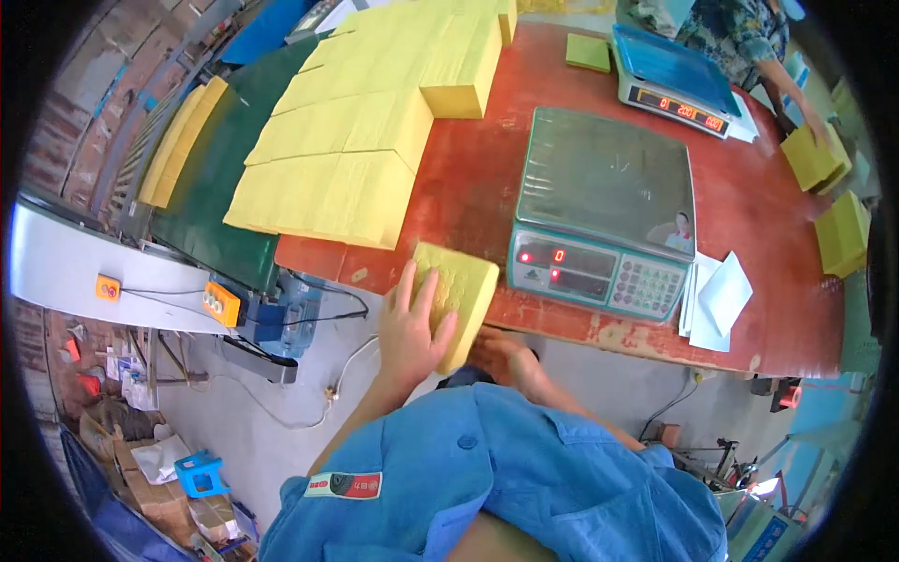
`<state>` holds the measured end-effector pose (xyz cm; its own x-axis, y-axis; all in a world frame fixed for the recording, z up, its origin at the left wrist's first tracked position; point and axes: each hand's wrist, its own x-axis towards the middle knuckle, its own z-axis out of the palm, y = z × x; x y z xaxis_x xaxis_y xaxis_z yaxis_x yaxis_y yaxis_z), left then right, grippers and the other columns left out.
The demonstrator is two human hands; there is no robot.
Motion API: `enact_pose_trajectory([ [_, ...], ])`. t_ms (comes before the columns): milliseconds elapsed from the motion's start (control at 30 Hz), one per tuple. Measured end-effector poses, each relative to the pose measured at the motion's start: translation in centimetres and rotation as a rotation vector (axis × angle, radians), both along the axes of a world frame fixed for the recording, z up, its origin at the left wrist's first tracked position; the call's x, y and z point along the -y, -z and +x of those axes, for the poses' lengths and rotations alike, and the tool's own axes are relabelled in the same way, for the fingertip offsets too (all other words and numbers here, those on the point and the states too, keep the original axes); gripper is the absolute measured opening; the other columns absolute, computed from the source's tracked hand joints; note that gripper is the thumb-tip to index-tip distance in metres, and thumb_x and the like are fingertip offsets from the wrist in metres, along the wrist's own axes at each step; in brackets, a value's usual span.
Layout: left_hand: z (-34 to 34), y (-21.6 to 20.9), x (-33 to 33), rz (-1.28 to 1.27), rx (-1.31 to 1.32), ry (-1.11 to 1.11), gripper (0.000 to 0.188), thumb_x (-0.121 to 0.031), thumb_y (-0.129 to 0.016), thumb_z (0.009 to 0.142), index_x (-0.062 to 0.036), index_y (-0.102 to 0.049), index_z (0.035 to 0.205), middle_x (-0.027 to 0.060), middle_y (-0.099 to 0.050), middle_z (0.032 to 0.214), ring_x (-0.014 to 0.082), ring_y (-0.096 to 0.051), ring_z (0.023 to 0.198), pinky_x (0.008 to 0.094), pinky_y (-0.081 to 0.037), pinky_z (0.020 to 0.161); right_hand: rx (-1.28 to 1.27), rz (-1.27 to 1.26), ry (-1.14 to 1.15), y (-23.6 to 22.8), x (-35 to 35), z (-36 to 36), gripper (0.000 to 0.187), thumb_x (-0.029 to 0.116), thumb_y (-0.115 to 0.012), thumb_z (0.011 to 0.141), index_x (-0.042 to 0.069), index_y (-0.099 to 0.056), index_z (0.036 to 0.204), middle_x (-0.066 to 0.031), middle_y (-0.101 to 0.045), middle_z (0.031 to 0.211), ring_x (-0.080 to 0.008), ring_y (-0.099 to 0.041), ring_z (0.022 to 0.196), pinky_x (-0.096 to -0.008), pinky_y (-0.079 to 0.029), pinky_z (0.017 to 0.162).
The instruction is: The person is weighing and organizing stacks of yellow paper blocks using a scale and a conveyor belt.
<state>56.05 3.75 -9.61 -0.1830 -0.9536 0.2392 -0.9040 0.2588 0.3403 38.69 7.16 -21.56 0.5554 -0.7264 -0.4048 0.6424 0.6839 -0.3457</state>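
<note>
A thick bundle of yellow paper stands tilted at the near edge of the red table, rows of small dents on its face. My left hand grips it, fingers and thumb spread over that face. Low beside its right side is my right hand, smeared by motion, fingers partly hidden; whether it touches the bundle I cannot tell. Just right of the bundle sits a scale with a bare dark plate and red lit digits. Rows of similar yellow bundles lie packed together at the left of the table.
More yellow blocks rest on a green conveyor belt at the left. White paper slips lie beside the scale on the red table. Across the table, a co-worker's hand holds yellow bundles near a second scale.
</note>
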Motion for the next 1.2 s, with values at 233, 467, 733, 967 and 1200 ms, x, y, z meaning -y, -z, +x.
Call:
enact_pose_trajectory([
  [233, 0.7, -0.1, -0.1, 0.369, -1.254, -0.032, 0.052, -0.028, -0.061, 0.093, 0.0005, -0.048, 0.135, 0.0182, -0.055, 0.132, 0.0253, -0.056, 0.117, 0.0395, -0.047, 0.097, -0.681, -0.879, 0.065, -9.1, 2.1, -4.5, 0.041, 0.019, -0.051, 0.099, 0.004, -0.052, 0.138, -0.0181, -0.053, 0.135, -0.0290, -0.052, 0.121, -0.0358, -0.041, 0.104],
  [467, -14.5, -3.8, 11.3, 0.837, -2.045, 0.427, 0.048, -0.031, -0.049, 0.101, -0.0058, -0.043, 0.141, 0.0105, -0.055, 0.134, 0.0235, -0.057, 0.120, 0.0383, -0.051, 0.099, -1.677, -1.397, 0.702, -20.6, 9.8, -12.4, 0.042, 0.015, -0.063, 0.085, 0.008, -0.062, 0.126, -0.0222, -0.050, 0.137, -0.0450, -0.043, 0.128, -0.0484, -0.036, 0.108],
  [733, -20.1, -0.8, 16.6, 1.028, -2.087, 0.110, 0.048, -0.037, -0.045, 0.102, -0.0083, -0.044, 0.140, 0.0125, -0.054, 0.134, 0.0294, -0.054, 0.124, 0.0480, -0.043, 0.107, -1.634, -1.244, 0.484, -19.4, 18.7, -20.2, 0.035, 0.019, -0.059, 0.089, 0.010, -0.065, 0.122, -0.0171, -0.058, 0.130, -0.0362, -0.051, 0.124, -0.0507, -0.040, 0.103],
  [967, -10.3, -0.8, 12.0, 1.197, -1.792, 0.177, 0.047, -0.033, -0.044, 0.103, -0.0012, -0.044, 0.137, 0.0169, -0.059, 0.126, 0.0294, -0.060, 0.113, 0.0443, -0.047, 0.100, -2.007, -1.470, 0.420, -19.4, 17.6, -16.1, 0.033, 0.020, -0.062, 0.087, 0.011, -0.066, 0.118, -0.0144, -0.059, 0.129, -0.0338, -0.048, 0.129, -0.0504, -0.036, 0.104],
  [1200, 0.3, -3.0, 16.6, 0.739, -1.224, 0.230, 0.037, -0.026, -0.052, 0.101, 0.0020, -0.056, 0.125, 0.0125, -0.065, 0.112, 0.0190, -0.064, 0.098, 0.0323, -0.052, 0.087, -1.913, -1.568, 0.489, -23.4, 18.6, -7.0, 0.029, 0.009, -0.069, 0.079, 0.005, -0.067, 0.108, -0.0153, -0.065, 0.117, -0.0359, -0.057, 0.117, -0.0477, -0.043, 0.099],
])
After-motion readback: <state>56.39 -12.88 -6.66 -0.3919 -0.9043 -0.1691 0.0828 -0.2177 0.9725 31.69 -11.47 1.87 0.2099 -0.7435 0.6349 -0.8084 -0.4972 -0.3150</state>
